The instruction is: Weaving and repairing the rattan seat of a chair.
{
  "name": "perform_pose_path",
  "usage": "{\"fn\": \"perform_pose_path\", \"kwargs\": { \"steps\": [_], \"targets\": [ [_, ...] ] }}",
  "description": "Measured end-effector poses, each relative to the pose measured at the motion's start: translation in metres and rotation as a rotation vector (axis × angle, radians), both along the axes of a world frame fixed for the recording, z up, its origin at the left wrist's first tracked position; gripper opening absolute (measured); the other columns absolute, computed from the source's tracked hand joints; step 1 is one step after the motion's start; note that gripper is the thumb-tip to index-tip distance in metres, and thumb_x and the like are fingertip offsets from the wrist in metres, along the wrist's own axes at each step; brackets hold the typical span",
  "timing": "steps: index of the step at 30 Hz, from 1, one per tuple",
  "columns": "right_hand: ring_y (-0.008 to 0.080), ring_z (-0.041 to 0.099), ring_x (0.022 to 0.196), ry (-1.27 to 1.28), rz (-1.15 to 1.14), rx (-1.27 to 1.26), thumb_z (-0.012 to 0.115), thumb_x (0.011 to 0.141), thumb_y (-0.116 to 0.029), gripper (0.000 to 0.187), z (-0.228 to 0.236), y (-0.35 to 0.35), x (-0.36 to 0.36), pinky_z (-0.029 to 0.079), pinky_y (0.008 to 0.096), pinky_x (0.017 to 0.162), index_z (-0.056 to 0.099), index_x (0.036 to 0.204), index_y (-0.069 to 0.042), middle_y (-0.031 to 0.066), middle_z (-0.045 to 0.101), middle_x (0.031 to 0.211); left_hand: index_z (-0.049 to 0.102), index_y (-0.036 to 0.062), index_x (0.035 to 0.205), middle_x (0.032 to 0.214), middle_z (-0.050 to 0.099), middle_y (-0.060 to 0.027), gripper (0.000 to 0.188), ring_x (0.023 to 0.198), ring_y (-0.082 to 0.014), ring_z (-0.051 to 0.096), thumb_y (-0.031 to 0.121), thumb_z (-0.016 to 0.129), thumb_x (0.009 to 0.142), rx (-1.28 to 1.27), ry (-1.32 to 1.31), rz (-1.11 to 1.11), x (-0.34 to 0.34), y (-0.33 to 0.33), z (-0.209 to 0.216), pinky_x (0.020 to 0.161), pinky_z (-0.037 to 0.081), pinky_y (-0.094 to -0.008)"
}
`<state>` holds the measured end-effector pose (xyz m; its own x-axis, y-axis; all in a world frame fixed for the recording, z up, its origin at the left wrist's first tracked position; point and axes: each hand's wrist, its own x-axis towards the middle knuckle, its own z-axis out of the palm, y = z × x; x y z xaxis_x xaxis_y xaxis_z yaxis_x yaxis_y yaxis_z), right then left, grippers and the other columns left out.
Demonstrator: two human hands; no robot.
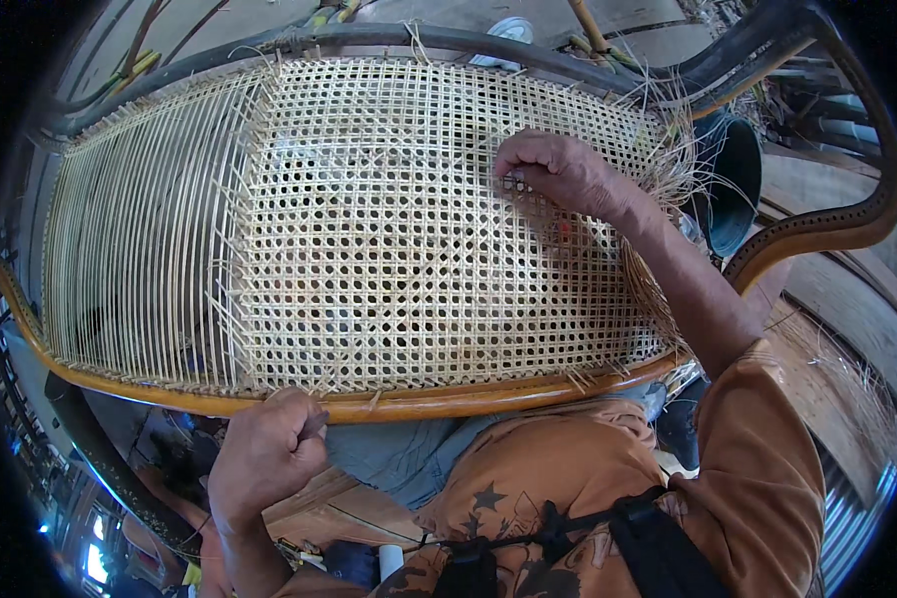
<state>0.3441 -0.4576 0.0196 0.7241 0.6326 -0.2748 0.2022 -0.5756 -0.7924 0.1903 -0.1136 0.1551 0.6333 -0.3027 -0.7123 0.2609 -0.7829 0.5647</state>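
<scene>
A wooden frame (448, 404) carries a pale woven cane panel (399, 229). The right two thirds is a tight open lattice; the left third holds only long parallel strands (140, 229). My right hand (558, 169) rests on the weave near its upper right, fingers curled and pinching a cane strand at the surface. My left hand (269, 444) sits at the frame's near rail, closed around a thin strand end that hangs from the weave's lower edge. Loose cane ends (673, 164) bristle at the right edge.
A dark bucket (733, 179) stands right of the frame. A curved dark and orange chair rail (827, 224) arcs along the right. Wooden floorboards (837, 329) lie below. My orange shirt and dark strap fill the lower middle.
</scene>
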Motion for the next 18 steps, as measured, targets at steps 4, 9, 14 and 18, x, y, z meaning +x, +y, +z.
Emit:
{"fn": "perform_pose_path", "kwargs": {
  "steps": [4,9,14,18],
  "targets": [
    [0.0212,0.057,0.097,-0.150,0.153,0.070,0.062,0.080,-0.002,0.016,0.007,0.015,-0.010,0.049,0.0316,0.084,0.064,0.093,-0.011,0.0029,0.060,0.099,0.052,0.0011,0.075,0.071,0.055,-0.0150,0.010,0.065,-0.0339,0.057,0.004,0.058,0.068,0.031,-0.052,-0.017,-0.005,-0.001,-0.003,0.058,0.044,-0.0386],
    [0.0222,0.055,0.097,-0.202,0.144,-0.015,0.067,0.073,-0.006,0.014,0.008,0.020,-0.017,0.047,0.0350,0.086,0.066,0.086,-0.012,0.0037,0.059,0.097,0.052,0.0008,0.074,0.070,0.055,-0.0154,0.008,0.064,-0.0334,0.056,0.004,0.056,0.068,0.059,0.010,0.004,0.002,-0.006,0.002,0.059,0.044,-0.0390],
    [0.0230,0.053,0.098,-0.293,0.217,-0.095,0.068,0.073,-0.011,0.011,0.011,0.022,-0.020,0.043,0.0352,0.087,0.064,0.082,-0.014,0.0052,0.058,0.099,0.052,0.0006,0.074,0.068,0.053,-0.0159,0.008,0.064,-0.0332,0.055,0.006,0.055,0.068,0.094,0.046,0.048,-0.003,-0.011,0.001,0.060,0.044,-0.0384],
    [0.0244,0.053,0.101,-0.303,0.235,-0.145,0.066,0.074,-0.011,0.010,0.012,0.019,-0.019,0.043,0.0350,0.089,0.065,0.084,-0.013,0.0069,0.058,0.101,0.052,0.0004,0.074,0.066,0.052,-0.0142,0.009,0.061,-0.0281,0.054,0.008,0.055,0.070,0.160,0.015,0.048,-0.005,-0.020,0.001,0.060,0.044,-0.0352]
  ]
}}
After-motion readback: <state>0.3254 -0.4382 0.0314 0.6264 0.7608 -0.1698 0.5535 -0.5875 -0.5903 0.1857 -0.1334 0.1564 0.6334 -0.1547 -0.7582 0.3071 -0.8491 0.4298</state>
